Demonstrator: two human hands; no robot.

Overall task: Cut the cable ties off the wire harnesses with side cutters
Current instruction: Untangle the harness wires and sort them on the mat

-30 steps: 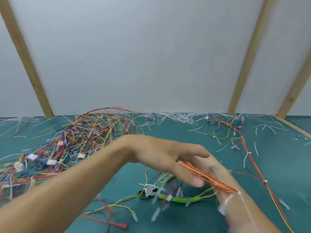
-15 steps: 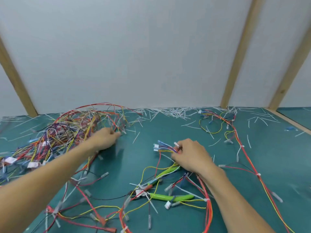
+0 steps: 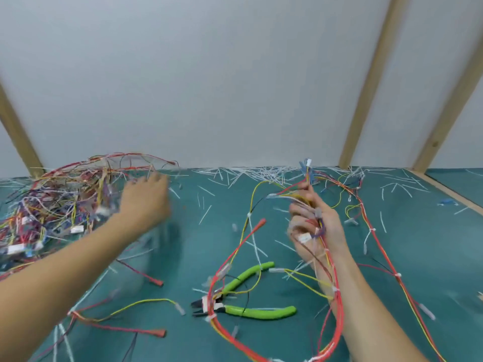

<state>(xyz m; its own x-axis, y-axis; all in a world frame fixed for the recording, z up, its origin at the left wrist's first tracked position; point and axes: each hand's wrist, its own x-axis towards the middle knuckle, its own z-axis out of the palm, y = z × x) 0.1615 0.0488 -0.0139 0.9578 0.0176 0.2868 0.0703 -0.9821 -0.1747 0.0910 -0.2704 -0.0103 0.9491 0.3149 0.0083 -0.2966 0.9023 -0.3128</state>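
Right hand (image 3: 315, 226) gripping wire harness (image 3: 311, 197); side cutters (image 3: 243, 301) lying on mat (image 3: 431, 244)

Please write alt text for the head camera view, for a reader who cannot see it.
The right hand holds up a wire harness, while the left hand reaches toward a tangled wire pile. Green-handled side cutters lie untouched on the green table between them.

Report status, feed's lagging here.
Right hand grips harness, raised. Left hand blurred over wire pile. Cutters on mat, wires draped across.
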